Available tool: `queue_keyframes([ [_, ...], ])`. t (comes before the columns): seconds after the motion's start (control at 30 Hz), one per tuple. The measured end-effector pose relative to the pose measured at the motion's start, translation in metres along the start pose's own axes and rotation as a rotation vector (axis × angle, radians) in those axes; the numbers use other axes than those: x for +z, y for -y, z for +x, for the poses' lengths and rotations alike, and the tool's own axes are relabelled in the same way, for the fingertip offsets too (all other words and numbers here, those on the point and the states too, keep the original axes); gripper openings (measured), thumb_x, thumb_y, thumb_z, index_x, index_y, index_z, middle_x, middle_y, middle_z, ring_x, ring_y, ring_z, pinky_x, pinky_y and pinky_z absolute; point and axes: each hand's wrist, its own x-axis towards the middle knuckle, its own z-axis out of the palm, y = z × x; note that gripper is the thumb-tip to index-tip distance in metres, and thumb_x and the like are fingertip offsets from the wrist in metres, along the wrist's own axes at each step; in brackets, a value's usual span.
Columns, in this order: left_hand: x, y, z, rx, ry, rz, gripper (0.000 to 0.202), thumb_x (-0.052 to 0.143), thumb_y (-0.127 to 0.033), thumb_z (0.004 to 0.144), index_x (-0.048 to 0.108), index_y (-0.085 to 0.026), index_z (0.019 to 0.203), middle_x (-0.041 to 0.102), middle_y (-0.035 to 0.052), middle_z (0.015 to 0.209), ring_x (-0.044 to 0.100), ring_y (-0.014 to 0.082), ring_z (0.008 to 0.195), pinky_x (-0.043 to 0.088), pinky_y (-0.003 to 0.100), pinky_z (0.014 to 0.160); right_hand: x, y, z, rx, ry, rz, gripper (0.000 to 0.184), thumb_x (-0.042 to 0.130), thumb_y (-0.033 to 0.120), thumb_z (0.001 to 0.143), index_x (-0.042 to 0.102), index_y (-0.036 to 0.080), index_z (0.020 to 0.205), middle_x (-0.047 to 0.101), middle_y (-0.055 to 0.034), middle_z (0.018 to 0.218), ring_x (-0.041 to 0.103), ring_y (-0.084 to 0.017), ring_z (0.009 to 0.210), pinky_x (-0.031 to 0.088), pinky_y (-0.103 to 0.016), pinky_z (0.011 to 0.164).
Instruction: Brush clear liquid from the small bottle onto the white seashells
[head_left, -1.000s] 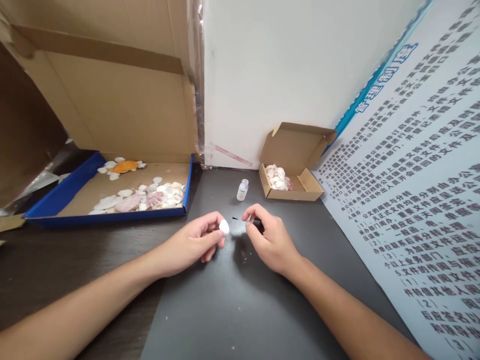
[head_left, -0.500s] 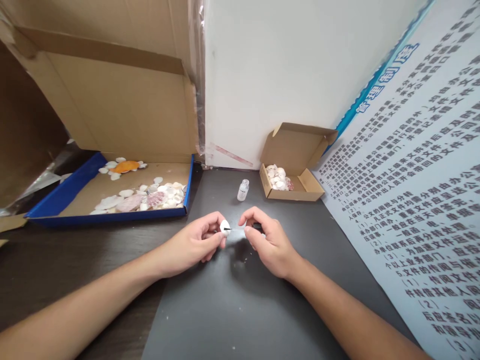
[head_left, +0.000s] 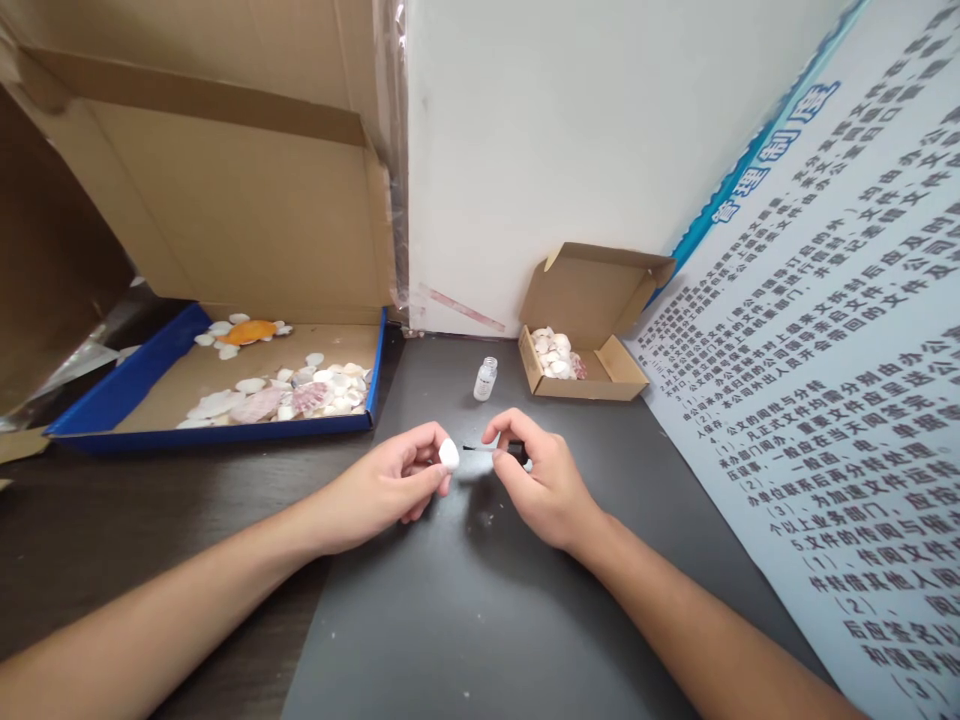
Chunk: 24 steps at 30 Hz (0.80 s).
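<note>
A dark desk point(head_left: 420, 620) fills the lower view. On its left, a large lidded box point(head_left: 217, 437) with blue sides stands open; a loose pile of shells point(head_left: 311, 398), mostly white with some pinkish ribbed ones, spreads along the front and right, and an orange piece point(head_left: 251, 331) ringed by small white shells lies at the back left. Toward the back right, a small brown carton point(head_left: 592, 390), also open, holds white shells point(head_left: 551, 352) heaped in its left part, a reddish one beside them. Two bare hands meet near the middle: the left hand point(head_left: 409, 470) pinches between thumb and fingers, and the right hand point(head_left: 544, 480) grips a dark cap, fingertips closed near its stem. Behind them stands a clear glass bottle point(head_left: 485, 382), upright and uncapped; its contents are hard to tell. The cap's thin brush point(head_left: 480, 449) points at the white shell point(head_left: 448, 454) in the left fingers, its black tip just short of touching. This looks like the coating step; the next stroke calls for a steady shell and light bristle contact.
</note>
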Motion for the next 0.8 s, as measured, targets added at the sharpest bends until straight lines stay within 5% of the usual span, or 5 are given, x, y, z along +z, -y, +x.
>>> queue_keyframes([
  [0.47, -0.0012, 0.0033, 0.0005, 0.009, 0.009, -0.029, 0.019, 0.054, -0.036, 0.091, 0.048, -0.018, 0.089, 0.054, -0.0047, 0.073, 0.044, 0.0049, 0.051, 0.035, 0.019, 0.049, -0.0003, 0.0027, -0.0005, -0.031, 0.01, -0.028, 0.011, 0.049, 0.015, 0.081, 0.057, 0.019, 0.086, 0.05, 0.0032, 0.064, 0.041, -0.01, 0.057, 0.033, -0.02, 0.055],
  [0.8, -0.0015, 0.0025, 0.0006, 0.042, 0.014, -0.08, 0.023, 0.056, -0.039, 0.09, 0.047, -0.018, 0.09, 0.06, -0.0027, 0.075, 0.048, 0.0045, 0.046, 0.035, 0.019, 0.048, 0.0003, 0.0085, -0.0015, -0.046, 0.151, -0.086, 0.006, 0.059, 0.023, 0.084, 0.062, 0.019, 0.088, 0.05, 0.0059, 0.062, 0.04, -0.007, 0.054, 0.033, -0.019, 0.056],
])
